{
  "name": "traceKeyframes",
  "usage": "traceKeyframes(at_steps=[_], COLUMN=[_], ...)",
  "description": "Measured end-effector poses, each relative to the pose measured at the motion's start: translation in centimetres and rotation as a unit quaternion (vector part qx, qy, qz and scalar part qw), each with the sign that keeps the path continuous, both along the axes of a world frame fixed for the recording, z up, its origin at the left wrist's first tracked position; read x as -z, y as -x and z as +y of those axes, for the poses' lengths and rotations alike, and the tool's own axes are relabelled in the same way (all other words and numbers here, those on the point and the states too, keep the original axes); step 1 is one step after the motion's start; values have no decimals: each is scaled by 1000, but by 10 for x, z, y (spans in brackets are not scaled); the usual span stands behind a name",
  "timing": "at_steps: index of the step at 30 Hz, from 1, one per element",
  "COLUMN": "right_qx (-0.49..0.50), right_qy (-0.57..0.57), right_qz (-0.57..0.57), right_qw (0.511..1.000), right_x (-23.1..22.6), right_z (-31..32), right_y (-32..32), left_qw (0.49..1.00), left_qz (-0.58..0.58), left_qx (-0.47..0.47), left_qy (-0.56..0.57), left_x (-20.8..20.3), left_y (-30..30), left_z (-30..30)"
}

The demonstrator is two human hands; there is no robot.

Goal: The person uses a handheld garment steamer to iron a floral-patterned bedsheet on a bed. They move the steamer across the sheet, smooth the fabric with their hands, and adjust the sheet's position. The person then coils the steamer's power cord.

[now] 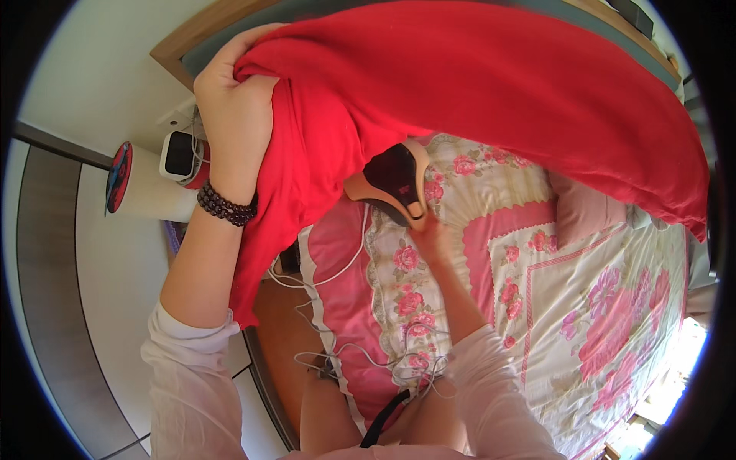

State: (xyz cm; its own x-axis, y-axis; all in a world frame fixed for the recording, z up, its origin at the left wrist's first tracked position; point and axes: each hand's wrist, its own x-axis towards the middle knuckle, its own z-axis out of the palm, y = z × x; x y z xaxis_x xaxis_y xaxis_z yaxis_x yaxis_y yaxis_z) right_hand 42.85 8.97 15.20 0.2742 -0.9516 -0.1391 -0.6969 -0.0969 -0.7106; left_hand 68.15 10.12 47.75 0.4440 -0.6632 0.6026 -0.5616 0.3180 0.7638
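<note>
My left hand (239, 100), a dark bead bracelet on its wrist, is raised at the upper left and closed on a bunched part of a red cloth (491, 73). The cloth stretches across the top to the far right, and one end hangs down along my left forearm. Below it, my right hand (433, 236) grips the near end of a black and gold handheld mattress vacuum (392, 178). The vacuum is over the bed's left side, and the cloth covers part of its far end. My right fingers are only partly visible.
A floral pink and cream bedspread (429, 307) covers the bed, with a pink pillow (583, 207) at the far right. Pale cords (345, 349) loop near my legs. On the left, a small white screen device (182, 157) stands by the wall. A padded wood-edged headboard (207, 34) is behind.
</note>
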Motion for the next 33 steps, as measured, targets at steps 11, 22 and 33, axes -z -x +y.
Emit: traceKeyframes(at_steps=[11,22,33], right_qx=[244,178,84], right_qy=[120,2,-139], right_qz=[-9,-19,53], right_qw=[962,984,985], right_x=[22,-30,-36], right_z=[-22,187,190], right_y=[159,133,-65], left_qw=[998,995,975], left_qz=[51,89,172], left_qx=[2,36,142], left_qy=[27,29,-20], left_x=[14,19,22], left_y=[-21,-65,-118], left_z=[24,30,13])
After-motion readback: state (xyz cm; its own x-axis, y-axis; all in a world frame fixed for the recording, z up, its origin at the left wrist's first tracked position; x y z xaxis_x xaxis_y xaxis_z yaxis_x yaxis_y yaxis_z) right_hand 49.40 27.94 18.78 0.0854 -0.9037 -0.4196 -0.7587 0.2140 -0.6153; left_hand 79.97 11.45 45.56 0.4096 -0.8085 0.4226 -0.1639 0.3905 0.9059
